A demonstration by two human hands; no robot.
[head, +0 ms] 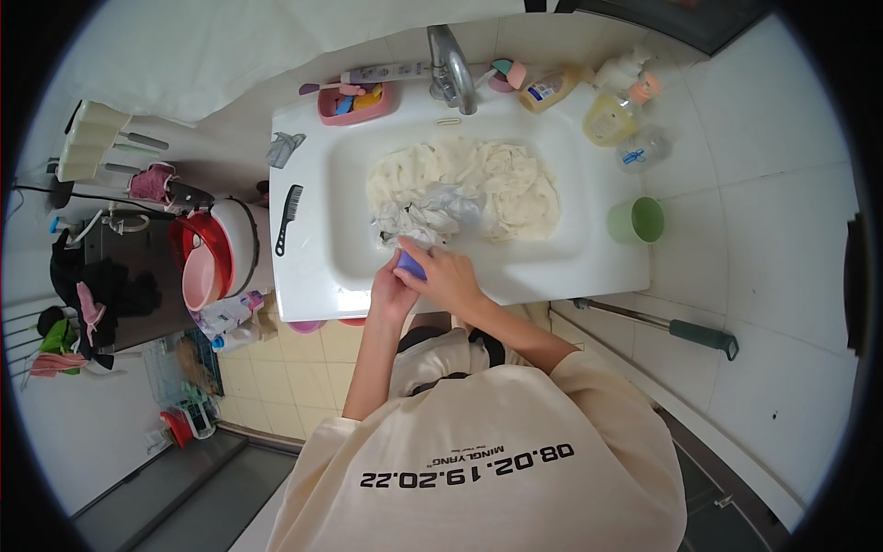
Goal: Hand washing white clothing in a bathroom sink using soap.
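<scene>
Both my hands are together over the front rim of a white washbasin [310, 297]. Between them is a small purple block [412, 265], probably a bar of soap. My left hand [392, 284] holds it from the left and below. From the right, my right hand [445, 274] closes around it with its fingers over the top, so the block is partly hidden. Just beyond my fingertips lies bunched white cloth [417, 224] with dark marks, wet in the basin. Cream-coloured cloth [521, 190] is heaped in the basin's back and right part.
Behind the bowl stands a chrome faucet [448, 65]. A pink box [355, 110] and a black comb [290, 217] rest on the left ledge. Along the right are a yellow pump bottle [610, 117] and a green cup [638, 221]. A green-handled pole [697, 336] leans nearby.
</scene>
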